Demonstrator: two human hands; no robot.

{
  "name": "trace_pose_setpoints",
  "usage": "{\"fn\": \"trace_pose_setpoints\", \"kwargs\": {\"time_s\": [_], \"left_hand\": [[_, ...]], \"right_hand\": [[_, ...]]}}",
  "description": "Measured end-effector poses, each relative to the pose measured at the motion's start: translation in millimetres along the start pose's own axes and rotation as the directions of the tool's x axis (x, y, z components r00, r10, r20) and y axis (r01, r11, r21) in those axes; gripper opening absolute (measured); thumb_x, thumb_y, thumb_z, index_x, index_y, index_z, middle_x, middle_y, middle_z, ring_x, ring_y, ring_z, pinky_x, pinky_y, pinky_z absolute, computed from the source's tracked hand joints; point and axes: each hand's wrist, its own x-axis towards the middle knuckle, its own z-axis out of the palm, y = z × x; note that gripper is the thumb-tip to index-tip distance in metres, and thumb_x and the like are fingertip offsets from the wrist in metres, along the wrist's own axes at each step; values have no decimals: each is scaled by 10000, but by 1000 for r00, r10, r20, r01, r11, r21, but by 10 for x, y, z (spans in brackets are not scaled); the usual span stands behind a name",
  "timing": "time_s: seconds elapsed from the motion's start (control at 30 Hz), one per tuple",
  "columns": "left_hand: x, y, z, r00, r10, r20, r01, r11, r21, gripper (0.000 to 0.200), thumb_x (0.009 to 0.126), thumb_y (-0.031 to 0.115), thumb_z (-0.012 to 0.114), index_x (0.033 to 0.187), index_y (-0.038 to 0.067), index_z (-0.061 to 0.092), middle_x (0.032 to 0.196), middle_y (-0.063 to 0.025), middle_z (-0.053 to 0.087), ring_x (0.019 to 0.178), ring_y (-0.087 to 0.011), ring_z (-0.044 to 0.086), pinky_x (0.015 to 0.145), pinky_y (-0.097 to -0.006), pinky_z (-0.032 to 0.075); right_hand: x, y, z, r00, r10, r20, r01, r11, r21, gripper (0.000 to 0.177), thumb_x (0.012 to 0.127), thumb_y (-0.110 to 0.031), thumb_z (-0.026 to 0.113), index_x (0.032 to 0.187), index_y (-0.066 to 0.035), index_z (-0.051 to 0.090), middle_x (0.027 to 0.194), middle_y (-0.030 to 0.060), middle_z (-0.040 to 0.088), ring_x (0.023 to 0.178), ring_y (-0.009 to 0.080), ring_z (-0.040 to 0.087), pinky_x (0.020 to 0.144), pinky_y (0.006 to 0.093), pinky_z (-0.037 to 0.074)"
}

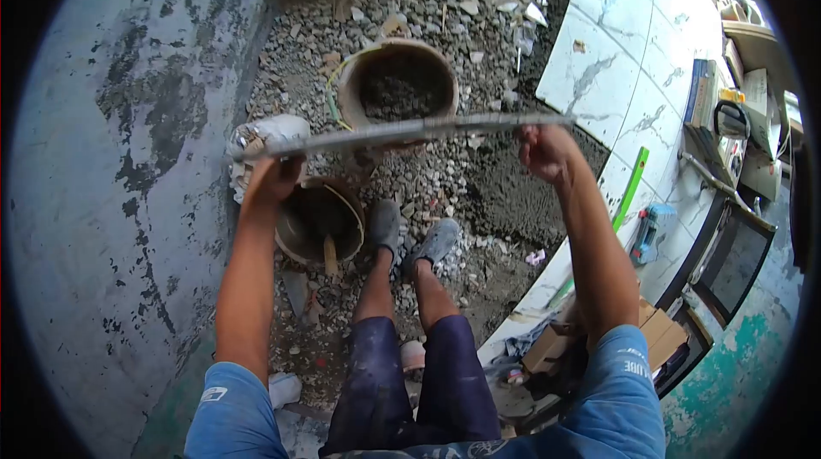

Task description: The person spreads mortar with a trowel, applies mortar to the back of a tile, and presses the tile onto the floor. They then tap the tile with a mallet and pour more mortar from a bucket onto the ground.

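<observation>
Held out level in front of me is a thin, grey-edged tile (pixel 402 129), seen almost edge-on and a little blurred; its faces hardly show. My left hand (pixel 275 179) is closed on its left end, over the rim of a bucket. My right hand (pixel 547 151) grips its right end from below, fingers curled, above a patch of wet grey mortar (pixel 522 190). Beyond the tile stands a bucket (pixel 349 87) of dark mix. Nearer my feet is a second bucket (pixel 289 245) with a wooden handle (pixel 330 254) sticking out of it.
Rubble (pixel 299 53) covers the ground around my feet. Laid white marbled tiles (pixel 590 57) run along the right, carrying a green level (pixel 631 188), a blue tool (pixel 652 232) and cardboard (pixel 547 350). A white sack (pixel 282 129) lies by the stained left wall (pixel 77 160).
</observation>
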Motion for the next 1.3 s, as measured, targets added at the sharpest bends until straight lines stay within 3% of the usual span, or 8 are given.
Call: {"fn": "trace_pose_setpoints", "kwargs": {"time_s": [0.17,0.4,0.47,0.53,0.87,0.93,1.0,1.3], "left_hand": [[456,-97,-365,835,301,460,-456,847,274,203,922,134,593,1112,67,570,1016,-71,618,897,-181,628,743,-307,588],[731,93,-192,983,-185,18,184,982,47,96,857,88,633,780,89,574,789,-47,606,700,-158,623,720,-278,567],[743,70,-135,635,-2,773,304,920,-247,136,851,84,621,736,95,549,770,-45,600,724,-148,618,729,-301,560],[521,192,15,983,-96,155,117,984,-134,63,897,37,572,935,3,609,873,-98,648,795,-205,651,711,-279,596],[21,475,422,973,0,-232,65,961,270,264,912,172,569,1111,-1,560,994,-168,630,902,-287,635,763,-368,555],[-135,467,264,497,866,52,-560,274,782,419,877,161,537,1251,-22,489,1175,-218,555,1132,-344,524,971,-457,411],[-687,746,396,160,925,345,-537,-212,817,632,788,142,564,1383,10,396,1349,-253,425,1278,-385,352,1080,-493,236],[-1372,968,1018,201,795,573,-136,-556,820,757,732,214,593,1440,71,363,1526,-239,129,1359,-483,111,1084,-620,92]], "right_hand": [[175,-179,69,1000,15,4,-15,1000,16,214,983,-206,447,796,-146,534,548,-111,464,440,-51,441,397,152,420],[21,-192,161,987,-148,-68,144,988,-55,202,940,-178,535,744,-128,539,563,-95,489,448,-15,445,364,149,401],[59,-237,182,993,-106,-44,105,994,-15,263,964,-236,525,721,-139,544,568,-76,539,443,9,489,392,138,439],[78,-228,201,986,-168,-9,168,980,111,264,964,-243,518,722,-138,533,560,-78,529,455,3,484,415,153,442],[251,-455,451,951,-292,-99,288,956,-50,118,850,-163,645,852,-90,553,687,-30,570,485,12,491,399,134,460],[343,-482,360,954,-291,-66,292,956,2,125,854,-169,648,858,-90,552,678,-35,568,488,26,497,395,138,462],[414,-538,324,970,-226,-88,230,973,32,107,932,-168,557,851,-106,524,626,-34,537,459,25,465,390,157,450],[313,-497,456,964,-233,-128,239,970,37,123,900,-141,538,790,-95,510,551,-34,488,442,57,443,412,204,435]]}}
